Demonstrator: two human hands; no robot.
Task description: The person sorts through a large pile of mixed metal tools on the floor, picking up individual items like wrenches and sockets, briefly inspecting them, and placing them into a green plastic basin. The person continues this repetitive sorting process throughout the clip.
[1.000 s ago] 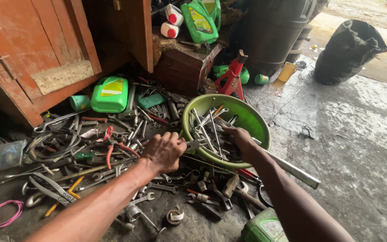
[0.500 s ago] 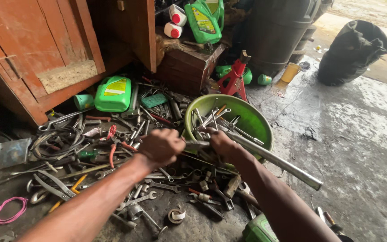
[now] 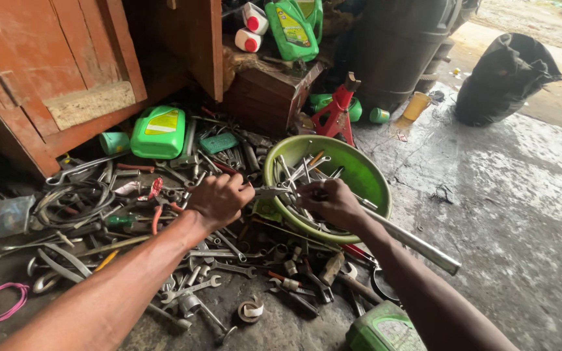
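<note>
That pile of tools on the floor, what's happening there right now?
A person is crouched over a heap of spanners and pliers on a concrete floor. The left hand grips one end of a metal tool at the rim of a green bowl full of spanners, while the right hand reaches into the bowl. A long metal pipe lies beneath the right forearm.

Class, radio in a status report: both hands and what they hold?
Left hand and right hand both gripping one wrench. Held over green bowl rim. Loose tools crowd the floor below.
</note>
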